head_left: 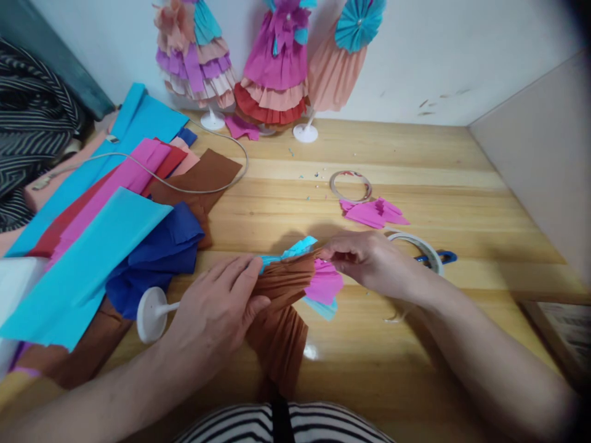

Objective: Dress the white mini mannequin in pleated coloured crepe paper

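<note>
Brown pleated crepe paper lies across a small stand whose white round base sticks out to the left. My left hand is closed over the left part of the brown paper and the stand. At the other end, my right hand pinches the paper's upper right edge between thumb and fingers. Pink crepe paper and light blue crepe paper show from under the brown. A loose brown pleated length hangs down towards me. What the left fingertips press on underneath is hidden.
Three paper dresses on white stands, one a tiered pink dress, line the wall. Folded crepe sheets, with a blue one on top, and a thin cable lie left. Tape rolls, pink scraps and blue-handled scissors are right.
</note>
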